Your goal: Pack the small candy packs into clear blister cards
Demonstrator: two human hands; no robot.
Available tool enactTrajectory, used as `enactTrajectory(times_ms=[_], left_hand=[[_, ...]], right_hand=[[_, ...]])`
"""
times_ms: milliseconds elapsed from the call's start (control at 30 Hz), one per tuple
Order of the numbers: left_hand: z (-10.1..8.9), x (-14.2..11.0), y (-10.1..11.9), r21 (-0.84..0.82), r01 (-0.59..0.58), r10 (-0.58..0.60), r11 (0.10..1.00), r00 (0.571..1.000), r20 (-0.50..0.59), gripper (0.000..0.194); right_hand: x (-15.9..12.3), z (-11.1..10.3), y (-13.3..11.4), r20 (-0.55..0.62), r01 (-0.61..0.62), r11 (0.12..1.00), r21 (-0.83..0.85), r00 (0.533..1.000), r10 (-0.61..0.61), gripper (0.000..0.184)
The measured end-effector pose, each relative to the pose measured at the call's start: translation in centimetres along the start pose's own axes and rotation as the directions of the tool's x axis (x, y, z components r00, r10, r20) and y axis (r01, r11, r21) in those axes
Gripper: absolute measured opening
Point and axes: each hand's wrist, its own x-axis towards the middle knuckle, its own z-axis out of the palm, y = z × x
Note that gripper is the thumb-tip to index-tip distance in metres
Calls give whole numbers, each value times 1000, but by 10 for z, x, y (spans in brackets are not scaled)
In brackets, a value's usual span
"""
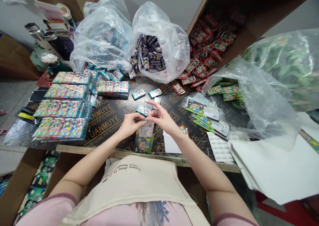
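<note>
Both hands meet over the middle of the black plywood board (112, 116). My left hand (131, 123) is closed, its fingertips pinching the top edge of a clear packet (146, 133) that holds a colourful card. My right hand (159, 117) grips the same packet top from the right, with the index finger stretched out. A small blue card pack (144, 110) lies just beyond my fingers. Two more small packs (138, 94) lie further back.
Stacks of wrapped card sets (61, 109) fill the left of the board. Clear plastic bags of packs (154, 50) stand at the back. A box of red packs (209, 50) tilts at the right. Filled packets (203, 110) and white sheets (274, 169) lie right.
</note>
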Motion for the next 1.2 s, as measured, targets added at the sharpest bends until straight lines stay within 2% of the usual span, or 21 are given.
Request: enactTrajectory(times_ms=[133, 333, 467, 533, 600, 667, 733, 800, 833, 933, 1000, 1067, 1100, 1200], left_hand=[[1, -2, 0, -61, 51, -52, 997, 999, -13, 13], [7, -3, 13, 16, 55, -54, 998, 994, -97, 11], [11, -3, 13, 15, 67, -64, 998, 989, -130, 16], [13, -4, 12, 24, 50, -46, 998, 990, -130, 12], [14, -5, 12, 50, 18, -12, 999, 993, -120, 11], [14, -5, 13, 53, -6, 12, 999, 995, -100, 12], [9, -2, 13, 5, -4, 5, 1000, 992, -125, 13], [-3, 4, 10, -111, 3, -30, 994, 970, -243, 17], [-11, 7, 7, -197, -11, -56, 980, 942, -331, 20], [-35, 15, -2, -469, -130, -181, 874, 808, -561, 33], [-42, 15, -7, -558, -185, -253, 809, 746, -616, 37], [-39, 10, -12, -588, -183, -287, 788, 736, -614, 40], [-35, 6, -14, -602, -168, -303, 781, 742, -599, 42], [-20, -12, -21, -669, -51, -397, 742, 770, -500, 56]], right_hand=[[5, 3, 8, -27, 15, 999, -49, 1000, -16, 62], [4, 6, 14, -72, 56, 995, -89, 996, -62, 58], [0, 9, 14, -117, 40, 999, -17, 992, -42, 69], [0, 12, 15, -178, 5, 998, 66, 984, 7, 84], [2, 14, 18, -250, -63, 983, 171, 963, 105, 93], [5, 13, 23, -287, -160, 948, 274, 928, 239, 93], [7, 8, 28, -305, -217, 912, 349, 893, 330, 85], [5, 0, 34, -373, -175, 918, 356, 874, 311, 74], [3, -4, 37, -432, -128, 938, 321, 862, 265, 70], [-7, -10, 50, -545, -59, 980, 189, 824, 155, 70], [-14, -7, 59, -502, -80, 966, 245, 842, 196, 75], [-16, -2, 65, -455, -51, 927, 371, 861, 229, 78], [-15, 0, 65, -467, -4, 910, 416, 857, 217, 78], [-10, -6, 58, -609, 168, 907, 386, 785, 115, 70]])
